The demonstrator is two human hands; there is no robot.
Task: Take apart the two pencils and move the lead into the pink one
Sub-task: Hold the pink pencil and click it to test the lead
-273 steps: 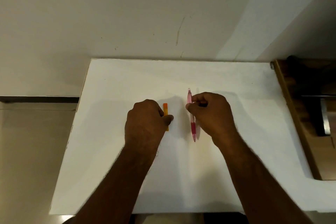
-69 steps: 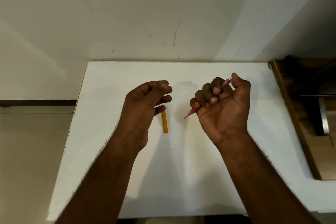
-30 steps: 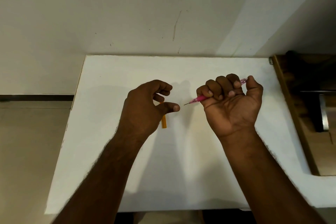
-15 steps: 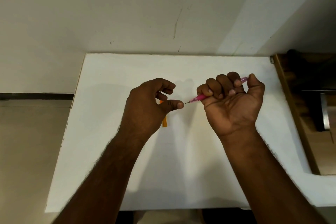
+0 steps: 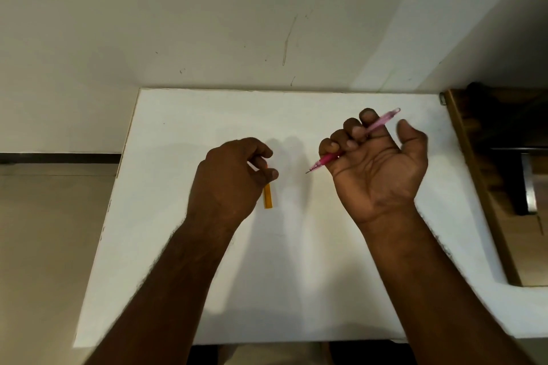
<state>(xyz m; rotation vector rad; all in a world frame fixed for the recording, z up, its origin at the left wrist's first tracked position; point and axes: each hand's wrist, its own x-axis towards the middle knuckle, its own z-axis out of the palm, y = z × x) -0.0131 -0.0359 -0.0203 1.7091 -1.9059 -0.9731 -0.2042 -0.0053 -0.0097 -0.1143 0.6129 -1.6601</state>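
Over the white table [image 5: 207, 246], right hand [image 5: 376, 163] grips pink pencil [image 5: 376, 124]; left hand's [image 5: 228, 184] fingertips pinched.

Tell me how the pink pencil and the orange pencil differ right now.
The pink pencil is up off the table, gripped in the right hand; the orange pencil lies flat on the white table, partly hidden by the left hand. The pink one slants, tip lower left; the orange one points roughly away from the person. Both are slim.
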